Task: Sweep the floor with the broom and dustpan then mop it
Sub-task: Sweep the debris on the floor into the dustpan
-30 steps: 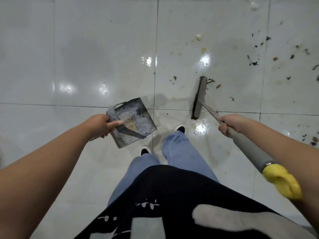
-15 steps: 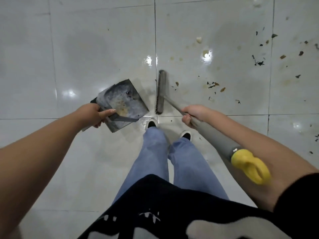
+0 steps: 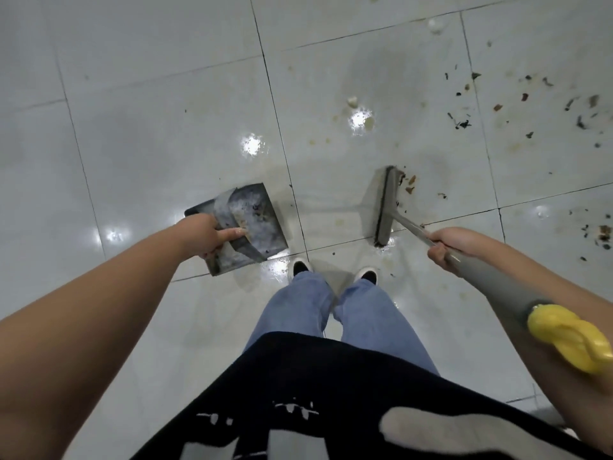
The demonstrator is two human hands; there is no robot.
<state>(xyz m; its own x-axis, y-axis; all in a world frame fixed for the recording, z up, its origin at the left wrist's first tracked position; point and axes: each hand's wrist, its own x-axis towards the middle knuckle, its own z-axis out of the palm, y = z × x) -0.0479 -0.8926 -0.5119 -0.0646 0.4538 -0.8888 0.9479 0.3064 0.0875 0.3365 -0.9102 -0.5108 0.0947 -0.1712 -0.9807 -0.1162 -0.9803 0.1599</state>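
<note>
My left hand (image 3: 208,234) grips the handle of a grey metal dustpan (image 3: 255,224), which sits low over the tiled floor left of my feet with dust and crumbs inside. My right hand (image 3: 447,244) grips the grey handle of the broom, whose yellow end (image 3: 570,341) lies against my forearm. The broom head (image 3: 385,205) stands on the floor to the right of the dustpan, a wide gap apart. A few brown scraps (image 3: 409,184) lie right beside the head.
Glossy white floor tiles (image 3: 149,127) with dark grout lines. Dark and brown debris (image 3: 517,104) is scattered over the tiles at the right. Pale lumps (image 3: 352,101) lie further ahead. My shoes (image 3: 335,270) stand between dustpan and broom.
The broom head has swung right, away from the dustpan, to the scraps near the grout line. The dustpan has dropped lower and turned flatter beside my left foot.
</note>
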